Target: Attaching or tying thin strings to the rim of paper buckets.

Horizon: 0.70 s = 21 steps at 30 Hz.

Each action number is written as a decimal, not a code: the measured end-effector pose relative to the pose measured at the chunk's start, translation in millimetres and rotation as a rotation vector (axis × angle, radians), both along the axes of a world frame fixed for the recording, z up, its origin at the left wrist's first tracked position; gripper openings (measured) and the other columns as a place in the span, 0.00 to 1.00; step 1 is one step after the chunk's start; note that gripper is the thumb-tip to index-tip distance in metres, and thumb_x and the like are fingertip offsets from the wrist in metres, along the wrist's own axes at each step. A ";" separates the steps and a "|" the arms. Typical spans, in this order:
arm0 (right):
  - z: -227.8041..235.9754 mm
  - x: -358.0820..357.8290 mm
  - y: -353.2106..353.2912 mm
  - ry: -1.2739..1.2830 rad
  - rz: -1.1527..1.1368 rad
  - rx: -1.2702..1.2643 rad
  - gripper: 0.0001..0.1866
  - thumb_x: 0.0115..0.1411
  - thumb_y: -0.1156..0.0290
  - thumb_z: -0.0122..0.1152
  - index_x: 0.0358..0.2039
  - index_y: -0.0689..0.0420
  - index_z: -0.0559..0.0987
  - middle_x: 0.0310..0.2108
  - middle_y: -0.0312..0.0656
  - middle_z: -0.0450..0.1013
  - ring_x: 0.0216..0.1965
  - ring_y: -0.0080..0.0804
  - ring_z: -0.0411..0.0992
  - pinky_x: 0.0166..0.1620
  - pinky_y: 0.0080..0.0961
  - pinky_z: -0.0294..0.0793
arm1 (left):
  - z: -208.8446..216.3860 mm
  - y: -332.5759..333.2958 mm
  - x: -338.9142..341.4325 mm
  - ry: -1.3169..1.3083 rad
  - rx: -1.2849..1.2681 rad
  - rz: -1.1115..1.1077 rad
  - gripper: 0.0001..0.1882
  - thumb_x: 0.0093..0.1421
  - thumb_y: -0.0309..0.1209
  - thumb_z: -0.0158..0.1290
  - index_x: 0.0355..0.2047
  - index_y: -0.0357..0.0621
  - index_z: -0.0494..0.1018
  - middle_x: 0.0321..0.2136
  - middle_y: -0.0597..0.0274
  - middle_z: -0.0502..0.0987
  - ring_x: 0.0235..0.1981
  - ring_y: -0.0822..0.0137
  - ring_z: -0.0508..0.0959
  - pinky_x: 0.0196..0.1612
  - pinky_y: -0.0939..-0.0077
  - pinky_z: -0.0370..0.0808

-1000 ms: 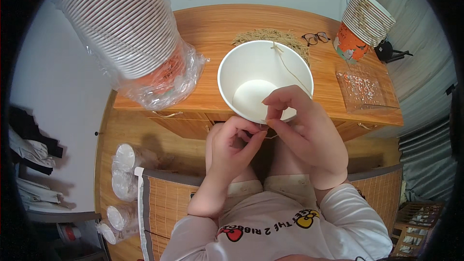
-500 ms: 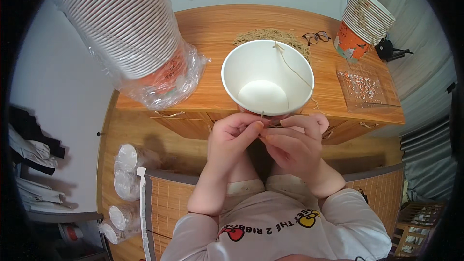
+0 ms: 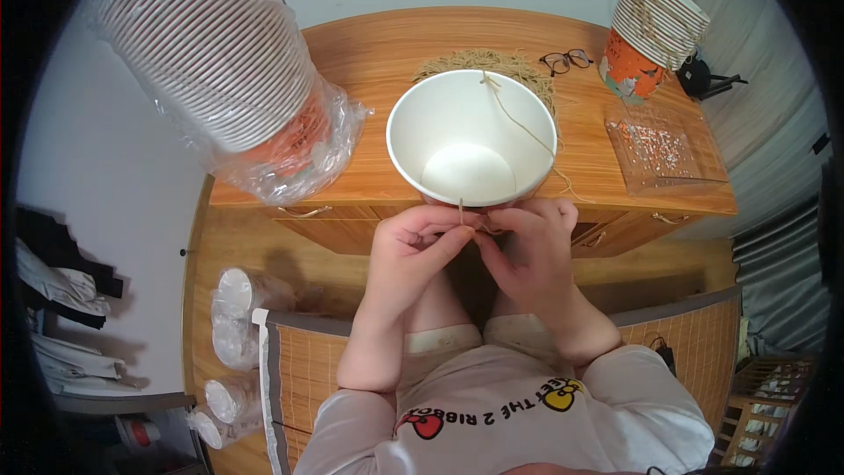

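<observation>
A large white paper bucket (image 3: 470, 136) stands tilted toward me at the table's front edge, its open mouth facing up. Tan cord (image 3: 520, 126) is knotted at the far rim, crosses the inside and hangs over the right rim. Just below the near rim, a short cord piece (image 3: 462, 208) shows at the fingertips of my left hand (image 3: 406, 251), whose thumb and forefinger are pinched on it. My right hand (image 3: 534, 242) meets it there, thumb and forefinger closed on the cord. The exact hold of the cord between the fingers is partly hidden.
Behind the bucket lies a heap of tan cords (image 3: 501, 62), beside eyeglasses (image 3: 565, 61). A tall plastic-wrapped bucket stack (image 3: 229, 62) stands left. At right are a smaller bucket stack (image 3: 655, 31) and a clear tray (image 3: 664, 180) of small bits. Wrapped white containers (image 3: 236, 330) sit on the floor.
My right thumb and forefinger have shifted and closed in beside my left fingertips at the cord. The whole view has moved slightly, so the bucket appears a little further left.
</observation>
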State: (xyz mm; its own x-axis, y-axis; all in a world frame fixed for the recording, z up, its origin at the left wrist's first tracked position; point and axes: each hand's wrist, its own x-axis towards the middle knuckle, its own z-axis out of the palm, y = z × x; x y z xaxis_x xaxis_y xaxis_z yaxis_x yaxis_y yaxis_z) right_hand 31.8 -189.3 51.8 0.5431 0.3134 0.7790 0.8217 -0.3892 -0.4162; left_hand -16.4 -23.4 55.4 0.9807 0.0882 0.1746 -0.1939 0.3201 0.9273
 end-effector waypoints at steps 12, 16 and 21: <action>9.5 -6.8 -5.9 -0.026 0.188 0.033 0.15 0.47 0.79 0.68 0.35 0.51 0.76 0.31 0.32 0.74 0.32 0.30 0.70 0.44 0.31 0.58 | -8.3 -5.4 3.2 0.029 0.057 0.112 0.09 0.59 0.18 0.57 0.40 0.33 0.79 0.37 0.56 0.81 0.37 0.72 0.80 0.40 0.82 0.77; 3.4 -6.8 -2.6 -0.069 0.148 -0.072 0.15 0.47 0.77 0.70 0.35 0.50 0.77 0.31 0.32 0.74 0.32 0.30 0.70 0.44 0.31 0.60 | -15.9 -3.5 3.4 -0.009 -0.130 0.014 0.09 0.60 0.19 0.55 0.42 0.34 0.77 0.36 0.57 0.81 0.36 0.71 0.81 0.37 0.81 0.79; 4.3 -2.7 -5.3 -0.010 0.160 0.013 0.15 0.48 0.72 0.71 0.36 0.51 0.77 0.37 0.30 0.77 0.36 0.30 0.71 0.43 0.32 0.63 | -15.7 -3.1 3.7 0.014 -0.192 -0.025 0.09 0.61 0.20 0.54 0.43 0.36 0.75 0.37 0.57 0.81 0.37 0.72 0.81 0.35 0.82 0.79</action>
State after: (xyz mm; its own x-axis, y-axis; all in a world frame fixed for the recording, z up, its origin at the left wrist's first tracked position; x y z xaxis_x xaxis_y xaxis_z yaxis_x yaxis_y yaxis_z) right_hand 29.1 -194.6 56.1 0.4789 0.3850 0.7889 0.8771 -0.2477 -0.4115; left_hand -12.7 -26.4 39.6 0.9852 0.0939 0.1434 -0.1712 0.4958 0.8514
